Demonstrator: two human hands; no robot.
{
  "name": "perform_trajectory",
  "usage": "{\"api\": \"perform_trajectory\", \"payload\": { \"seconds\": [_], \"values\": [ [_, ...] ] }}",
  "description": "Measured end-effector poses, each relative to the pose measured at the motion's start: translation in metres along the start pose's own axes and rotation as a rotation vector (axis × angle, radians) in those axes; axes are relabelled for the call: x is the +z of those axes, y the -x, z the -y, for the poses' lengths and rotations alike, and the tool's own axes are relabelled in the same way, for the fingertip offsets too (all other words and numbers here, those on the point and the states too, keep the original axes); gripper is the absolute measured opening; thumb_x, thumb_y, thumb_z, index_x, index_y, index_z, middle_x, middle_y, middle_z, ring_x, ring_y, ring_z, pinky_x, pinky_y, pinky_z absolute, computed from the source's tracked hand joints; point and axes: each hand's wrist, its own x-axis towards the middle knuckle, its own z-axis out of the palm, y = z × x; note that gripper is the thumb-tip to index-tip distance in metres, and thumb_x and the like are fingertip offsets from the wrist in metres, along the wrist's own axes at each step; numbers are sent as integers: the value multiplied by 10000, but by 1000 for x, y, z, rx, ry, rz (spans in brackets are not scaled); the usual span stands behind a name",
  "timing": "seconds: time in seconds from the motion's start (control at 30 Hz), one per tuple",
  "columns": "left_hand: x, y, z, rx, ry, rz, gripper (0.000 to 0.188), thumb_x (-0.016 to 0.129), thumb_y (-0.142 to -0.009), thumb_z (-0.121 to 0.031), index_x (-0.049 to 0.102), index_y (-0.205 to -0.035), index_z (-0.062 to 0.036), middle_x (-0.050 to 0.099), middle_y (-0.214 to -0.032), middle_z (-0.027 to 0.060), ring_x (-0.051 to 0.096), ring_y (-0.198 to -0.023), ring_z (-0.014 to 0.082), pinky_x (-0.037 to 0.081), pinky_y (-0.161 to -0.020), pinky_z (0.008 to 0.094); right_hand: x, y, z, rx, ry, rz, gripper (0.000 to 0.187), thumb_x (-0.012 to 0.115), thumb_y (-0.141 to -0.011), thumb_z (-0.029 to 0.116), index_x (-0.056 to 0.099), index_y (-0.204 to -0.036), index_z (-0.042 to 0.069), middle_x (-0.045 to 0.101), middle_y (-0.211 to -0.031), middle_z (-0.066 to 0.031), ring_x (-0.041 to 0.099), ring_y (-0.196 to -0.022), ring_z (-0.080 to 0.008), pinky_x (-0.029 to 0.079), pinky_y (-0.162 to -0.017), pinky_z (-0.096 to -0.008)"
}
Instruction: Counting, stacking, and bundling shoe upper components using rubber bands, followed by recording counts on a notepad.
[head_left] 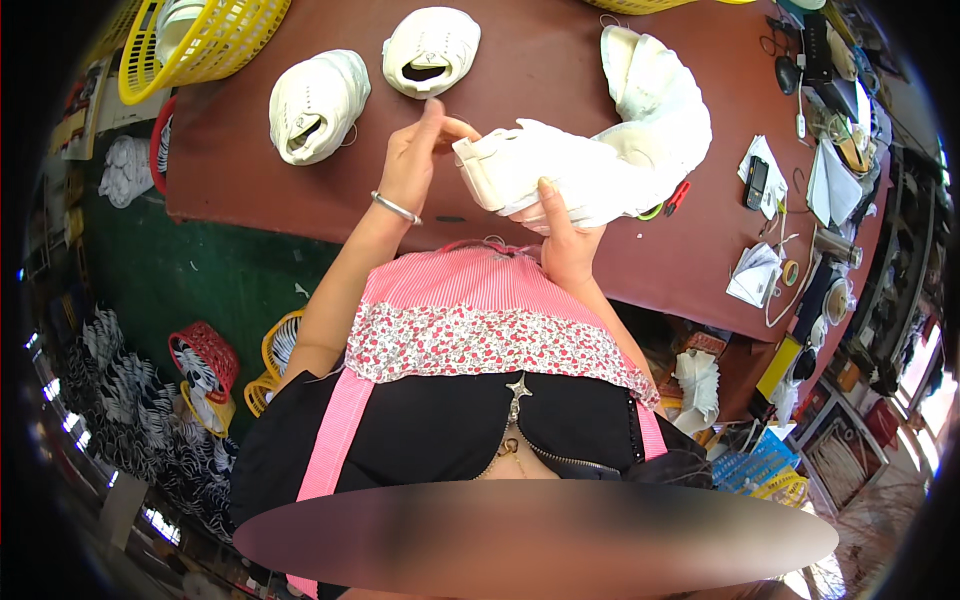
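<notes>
Both hands up over the near edge of the reddish-brown worktable [560,60], working one white shoe upper [545,175]. Left hand [415,160], silver bangle [396,208] on the wrist, has fingers closed in a pinch on the upper's left end, thumb and forefinger tips meeting at the folded heel part. Right hand [565,235] cups the upper from below, thumb pressed on top of the white material, fingers wrapped under and mostly hidden, so it is clamped on the piece. The upper is lifted off the table surface, held between the hands just above the person's pink striped apron [470,290]. Its right end runs into a curved stack of white uppers [660,110] lying on the table; whether they touch, cannot tell. Two finished white sneakers [375,80] sit on the table beyond the left hand, openings facing the camera, well apart from the hands. Yellow plastic basket [215,45] at the table's far left corner with white pieces inside. Red-handled scissors [677,197] just right of the stack. Right table edge is cluttered: a phone [757,182], papers [755,275], a tape roll [791,272]. On the green floor [210,270] at left, red and yellow baskets [205,365] hold more white parts.
</notes>
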Motion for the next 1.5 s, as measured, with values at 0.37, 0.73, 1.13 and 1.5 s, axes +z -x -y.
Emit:
{"api": "perform_trajectory", "payload": {
  "seconds": [0.37,0.73,1.13,1.5],
  "values": [
    [-3,2,16,112,-387,-156,264,650,-970,-204,625,-793,-10,597,-687,-1,563,-736,61,443,-606,306,4,5,-4,-51,15,25,233,698,-901,24,624,-1113,-38,672,-1052,-84,633,-951,-136,503,-834,-288],
    [10,17,20,529,-599,-154,163,641,-947,-168,609,-948,-8,617,-902,90,585,-799,167,467,-726,305,2,6,-2,-111,80,-40,203,676,-916,22,630,-1102,-48,684,-1015,-81,648,-891,-139,520,-782,-279],
    [-2,2,4,-38,-127,16,455,512,-1040,-413,624,-794,-48,567,-704,-20,497,-678,61,403,-645,236,-1,12,-1,-107,96,48,174,668,-921,3,626,-1088,-25,674,-1005,-71,629,-882,-123,502,-775,-263],
    [9,8,25,125,-326,-139,282,580,-995,-207,584,-809,5,592,-741,114,547,-633,187,447,-626,305,-4,11,-9,-8,8,49,262,675,-921,53,609,-1155,-43,666,-1102,-107,640,-989,-158,512,-866,-311]
  ]
}}
